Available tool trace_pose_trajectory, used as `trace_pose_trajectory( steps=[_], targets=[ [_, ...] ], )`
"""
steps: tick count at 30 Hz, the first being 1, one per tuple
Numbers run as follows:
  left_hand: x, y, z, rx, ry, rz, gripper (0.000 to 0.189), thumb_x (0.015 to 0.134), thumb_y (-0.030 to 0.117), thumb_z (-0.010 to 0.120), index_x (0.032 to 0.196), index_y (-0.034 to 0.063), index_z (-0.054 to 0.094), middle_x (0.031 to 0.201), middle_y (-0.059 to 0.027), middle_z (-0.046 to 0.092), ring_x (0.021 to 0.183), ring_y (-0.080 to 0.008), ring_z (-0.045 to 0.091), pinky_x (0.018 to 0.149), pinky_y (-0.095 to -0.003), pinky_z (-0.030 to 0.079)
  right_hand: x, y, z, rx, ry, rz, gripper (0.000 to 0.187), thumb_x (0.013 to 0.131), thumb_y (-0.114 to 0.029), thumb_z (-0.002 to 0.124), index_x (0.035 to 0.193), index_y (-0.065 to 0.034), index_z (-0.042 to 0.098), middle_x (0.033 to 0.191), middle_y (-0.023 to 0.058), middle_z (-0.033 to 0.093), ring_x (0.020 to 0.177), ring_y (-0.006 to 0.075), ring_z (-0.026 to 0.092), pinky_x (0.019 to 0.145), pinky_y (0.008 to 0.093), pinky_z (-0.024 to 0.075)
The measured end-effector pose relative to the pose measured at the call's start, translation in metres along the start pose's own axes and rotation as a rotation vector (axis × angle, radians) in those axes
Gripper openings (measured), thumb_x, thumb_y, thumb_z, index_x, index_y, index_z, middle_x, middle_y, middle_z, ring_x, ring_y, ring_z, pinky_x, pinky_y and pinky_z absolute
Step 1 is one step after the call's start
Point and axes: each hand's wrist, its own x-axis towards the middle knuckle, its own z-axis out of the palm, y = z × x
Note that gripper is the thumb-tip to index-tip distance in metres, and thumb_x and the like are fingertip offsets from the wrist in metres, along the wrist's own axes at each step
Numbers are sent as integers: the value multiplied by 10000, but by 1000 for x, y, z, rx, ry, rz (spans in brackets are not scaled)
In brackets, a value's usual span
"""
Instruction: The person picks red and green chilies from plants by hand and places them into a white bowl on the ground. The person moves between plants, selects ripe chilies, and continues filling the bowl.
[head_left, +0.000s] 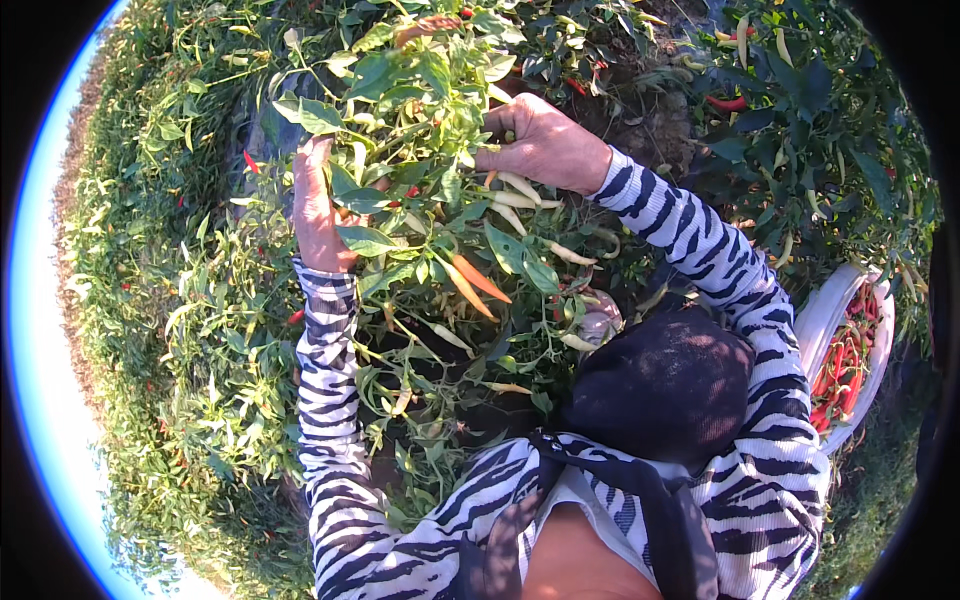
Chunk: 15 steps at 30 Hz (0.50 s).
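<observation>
My left hand (321, 206) reaches into a chili pepper plant (420, 135) from its left side, its fingers partly hidden behind leaves. On the plant's right side is my right hand (544, 142), with thumb and fingers bent towards the stems; whether they grip anything is hidden by the foliage. Pale chili peppers (514, 199) hang just below my right hand. Lower down, between my forearms, two orange chili peppers (476, 285) hang among green leaves.
At the right, a white container (832, 307) holds many red chili peppers (844, 375). More pepper plants (810, 127) with pale and red fruit stand at the upper right, and dense rows (172, 300) fill the left. My dark-clothed knee (664, 382) is bent below my right forearm.
</observation>
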Motion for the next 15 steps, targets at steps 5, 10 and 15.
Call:
trace_pose_trajectory(
  steps=[5,10,15],
  targets=[
    [15,-3,-4,852,-296,176,393,699,191,580,1045,15,521,943,-152,572,752,-304,556,659,-344,455,-3,-35,-14,162,-143,134,369,800,-337,567,735,26,575,523,37,468,499,79,390,485,273,363],
    [18,-19,-9,358,-133,-209,324,704,197,593,968,13,564,871,-128,592,693,-263,553,637,-339,440,-27,-55,-75,926,34,-270,282,892,-235,413,719,-19,466,535,12,412,437,51,364,380,169,306],
    [5,-63,-39,170,-92,-65,320,735,239,609,953,8,570,829,-97,600,682,-201,553,613,-311,433,-26,-18,-67,1258,34,21,355,834,-233,517,1075,6,416,886,92,443,668,87,409,430,160,343]
  ],
)
